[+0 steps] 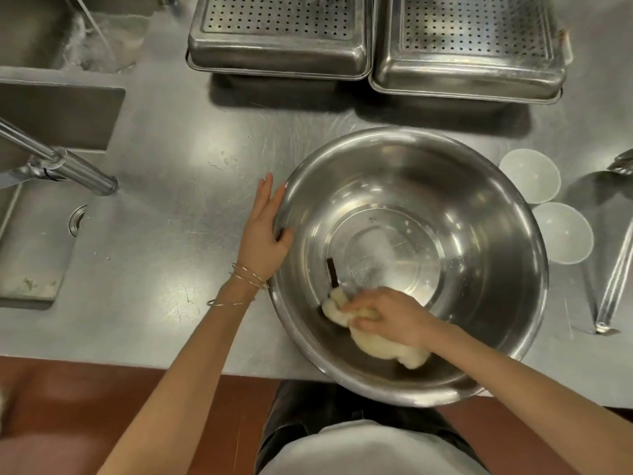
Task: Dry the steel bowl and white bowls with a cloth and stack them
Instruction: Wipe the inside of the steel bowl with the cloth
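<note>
Closest to the lens, both forearms reach out over the counter's near edge toward the steel bowl [411,234], which sits on the steel counter [191,173] with its near rim overhanging that edge. Inside it, low on the near wall, the right hand [387,318] bears down on a bunched pale cloth [376,341], fingers curled and pressed together over the wad; the left hand [265,234] lies flat against the outside of the left rim, fingers straight and close together, thumb hooked onto the rim. To do this step well, I would judge that the cloth should sweep in rings from the flat bottom up the wall to the rim, with the left hand turning the bowl so fresh wet metal comes under the cloth; droplets show on the far right wall, so that side likely wants attention. The overhang suggests a tipping risk if the press is heavy, so the steadying hand matters. Two white bowls [544,204] wait just beside the bowl's right rim, mouths up, touching or nearly touching each other; which is hard to say. Whether they are wet cannot be made out. A dark streak on the inner wall above the cloth may be a reflection. At the frame's right edge a metal utensil [616,262] is cut off, and the perforated trays [376,39] at the back are cropped.
</note>
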The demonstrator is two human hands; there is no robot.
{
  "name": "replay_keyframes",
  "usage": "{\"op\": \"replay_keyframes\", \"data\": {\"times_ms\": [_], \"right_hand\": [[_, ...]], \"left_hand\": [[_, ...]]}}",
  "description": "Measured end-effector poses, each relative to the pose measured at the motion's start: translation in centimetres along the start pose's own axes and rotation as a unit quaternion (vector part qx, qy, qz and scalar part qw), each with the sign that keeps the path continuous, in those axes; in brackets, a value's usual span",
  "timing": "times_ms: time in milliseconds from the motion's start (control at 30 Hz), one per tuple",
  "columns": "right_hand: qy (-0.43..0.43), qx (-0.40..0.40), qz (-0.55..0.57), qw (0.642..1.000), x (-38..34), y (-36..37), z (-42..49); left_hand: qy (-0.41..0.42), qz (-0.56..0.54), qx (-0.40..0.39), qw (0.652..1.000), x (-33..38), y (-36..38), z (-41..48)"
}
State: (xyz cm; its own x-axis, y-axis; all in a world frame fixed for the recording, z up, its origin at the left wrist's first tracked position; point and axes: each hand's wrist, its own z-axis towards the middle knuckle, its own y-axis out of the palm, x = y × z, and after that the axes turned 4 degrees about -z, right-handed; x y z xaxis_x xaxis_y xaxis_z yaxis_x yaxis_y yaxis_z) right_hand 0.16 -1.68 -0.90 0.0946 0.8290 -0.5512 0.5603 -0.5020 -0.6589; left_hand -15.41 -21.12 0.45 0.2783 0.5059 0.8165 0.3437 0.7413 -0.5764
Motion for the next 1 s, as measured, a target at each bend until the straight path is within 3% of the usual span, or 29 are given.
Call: {"op": "replay_keyframes", "data": {"times_ms": [133, 267, 433, 533, 633, 700, 800, 867, 1000], "right_hand": [[0.017, 0.184, 0.014, 0.983, -1.6, 1.2, 4.6], [0.004, 0.241, -0.118, 0.963, -2.8, 4.1, 6.5], [-0.021, 0.248, -0.224, 0.942, 2.0, 2.6, 5.8], [0.067, 0.3, -0.236, 0.922, 5.1, 0.4, 6.3], [0.193, 0.359, -0.15, 0.901, 5.0, -0.9, 8.3], [0.235, 0.343, -0.115, 0.902, 3.5, -1.0, 10.0], [0.105, 0.289, -0.158, 0.938, 0.8, 1.2, 10.6], [0.025, 0.269, -0.129, 0.954, 0.0, 3.0, 9.3], [-0.127, 0.19, -0.213, 0.95, 2.8, 3.4, 5.5]], "left_hand": [[-0.033, 0.04, 0.003, 0.999, 0.8, 1.4, -5.0], [-0.02, 0.041, 0.049, 0.998, 0.7, 3.2, -7.8], [-0.003, 0.044, 0.05, 0.998, 0.4, 2.7, -7.2], [0.008, 0.049, 0.047, 0.998, 0.0, 2.6, -6.7], [0.007, 0.018, 0.045, 0.999, 0.0, 2.8, -6.2], [-0.002, -0.011, 0.051, 0.999, -0.1, 3.0, -5.9], [-0.017, -0.042, 0.053, 0.998, -0.3, 2.9, -5.3], [-0.003, -0.045, 0.05, 0.998, -0.6, 2.8, -4.9], [0.032, -0.029, 0.039, 0.998, -1.3, 2.2, -4.1]]}}
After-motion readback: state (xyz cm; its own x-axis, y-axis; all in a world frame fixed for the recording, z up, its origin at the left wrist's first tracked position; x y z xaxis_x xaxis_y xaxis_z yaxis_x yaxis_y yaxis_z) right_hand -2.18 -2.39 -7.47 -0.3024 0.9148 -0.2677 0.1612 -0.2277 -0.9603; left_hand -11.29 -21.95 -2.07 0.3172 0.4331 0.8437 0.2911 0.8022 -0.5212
